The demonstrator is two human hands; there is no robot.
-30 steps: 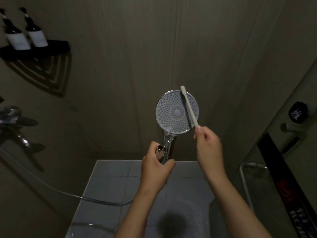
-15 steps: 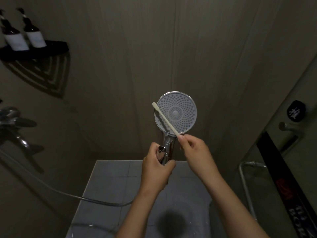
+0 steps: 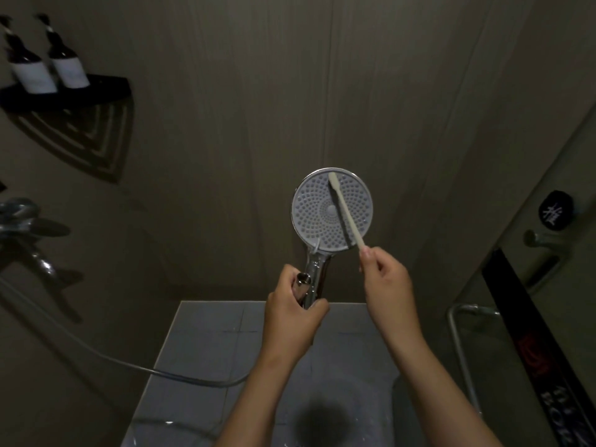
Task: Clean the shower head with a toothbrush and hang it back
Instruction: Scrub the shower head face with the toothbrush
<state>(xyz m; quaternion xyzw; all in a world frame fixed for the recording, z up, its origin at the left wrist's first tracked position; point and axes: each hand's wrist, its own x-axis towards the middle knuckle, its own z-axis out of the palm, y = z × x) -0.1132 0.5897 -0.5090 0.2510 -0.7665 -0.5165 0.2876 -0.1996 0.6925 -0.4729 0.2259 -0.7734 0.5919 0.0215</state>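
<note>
A round chrome shower head [image 3: 314,217] with a pale dotted face points toward me at mid-frame. My left hand [image 3: 292,312] grips its chrome handle from below. My right hand [image 3: 385,279] pinches the lower end of a cream toothbrush [image 3: 345,212]. The brush lies diagonally across the right half of the face, its head near the upper rim. A grey hose [image 3: 135,366] runs from the handle down and left toward the wall tap.
A chrome tap [image 3: 29,227] sticks out of the left wall. Two dark bottles [image 3: 48,64] stand on a black corner shelf [image 3: 80,95] at upper left. A door handle [image 3: 545,243] and a chrome rail [image 3: 458,343] are on the right. Grey floor tiles [image 3: 206,337] lie below.
The toothbrush has swung from the lower left edge of the shower face up across its right half. My right hand moved right and slightly up. The left hand kept its hold.
</note>
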